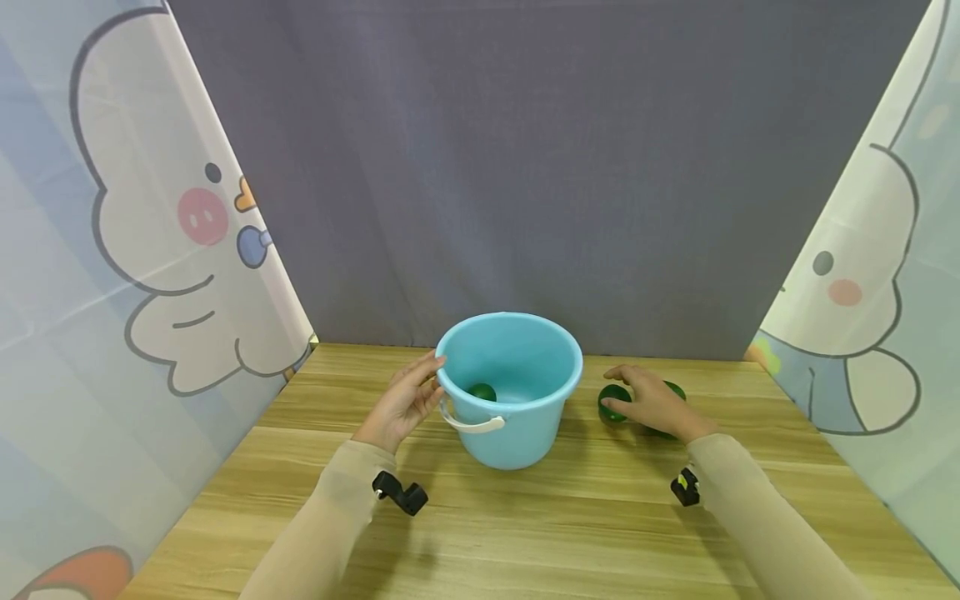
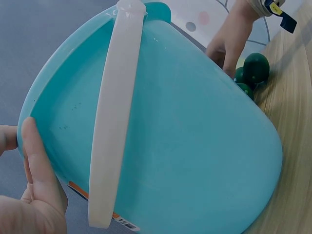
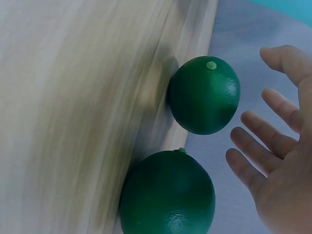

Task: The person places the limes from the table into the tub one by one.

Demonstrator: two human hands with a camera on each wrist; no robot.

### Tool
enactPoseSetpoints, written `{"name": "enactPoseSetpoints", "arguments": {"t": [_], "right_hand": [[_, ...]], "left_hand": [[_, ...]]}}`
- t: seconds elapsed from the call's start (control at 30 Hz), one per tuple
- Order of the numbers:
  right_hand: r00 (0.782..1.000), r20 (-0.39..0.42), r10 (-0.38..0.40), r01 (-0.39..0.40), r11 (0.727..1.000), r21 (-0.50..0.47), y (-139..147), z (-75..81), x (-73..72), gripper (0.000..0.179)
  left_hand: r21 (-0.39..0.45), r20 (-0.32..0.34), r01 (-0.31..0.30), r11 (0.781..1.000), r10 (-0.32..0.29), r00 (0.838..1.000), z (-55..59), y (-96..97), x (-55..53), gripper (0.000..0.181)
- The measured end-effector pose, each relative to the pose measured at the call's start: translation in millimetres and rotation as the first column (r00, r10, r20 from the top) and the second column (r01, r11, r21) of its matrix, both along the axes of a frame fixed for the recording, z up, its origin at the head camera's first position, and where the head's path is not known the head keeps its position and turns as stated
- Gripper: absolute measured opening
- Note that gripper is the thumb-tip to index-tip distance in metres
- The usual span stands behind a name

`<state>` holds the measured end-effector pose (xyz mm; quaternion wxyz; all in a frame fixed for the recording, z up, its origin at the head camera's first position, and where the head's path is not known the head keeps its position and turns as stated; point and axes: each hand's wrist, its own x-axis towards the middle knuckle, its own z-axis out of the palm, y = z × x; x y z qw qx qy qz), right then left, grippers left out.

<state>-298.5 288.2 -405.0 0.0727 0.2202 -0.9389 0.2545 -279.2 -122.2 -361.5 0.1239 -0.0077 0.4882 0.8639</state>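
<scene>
A light blue bucket [image 1: 513, 433] with a white handle [image 1: 480, 427] stands upright on the wooden table. One dark green lime-like fruit [image 1: 482, 392] lies inside it. My left hand [image 1: 405, 402] holds the bucket's rim at its left side, fingertips at the edge and another digit against the outer wall [image 2: 185, 122]. To the right, my right hand [image 1: 652, 404] hovers with spread, slightly bent fingers above more of these green fruits. In the right wrist view, one fruit [image 3: 204, 95] and a larger-looking fruit [image 3: 168, 195] sit apart from the palm [image 3: 287, 195].
The wooden table [image 1: 525, 533] runs up to a dark grey cloth [image 1: 525, 167] behind the bucket. Pale cartoon-print curtains [image 1: 142, 208] flank both sides. A black wrist mount [image 1: 401, 493] sits on the left sleeve, and another mount [image 1: 686, 487] on the right.
</scene>
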Motion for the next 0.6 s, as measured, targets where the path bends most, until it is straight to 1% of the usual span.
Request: {"name": "enactPoseSetpoints", "arguments": {"t": [0.33, 0.6], "right_hand": [[1.000, -0.008, 0.003, -0.003, 1.000, 0.001, 0.6, -2.9, -2.3, 0.052], [1.000, 0.019, -0.005, 0.005, 1.000, 0.007, 0.9, -7.3, -6.9, 0.053]], "left_hand": [[-0.005, 0.000, -0.003, 1.000, 0.003, 1.000, 0.1, 0.0, 0.7, 0.050], [0.003, 0.004, -0.006, 1.000, 0.006, 1.000, 0.2, 0.2, 0.9, 0.049]]}}
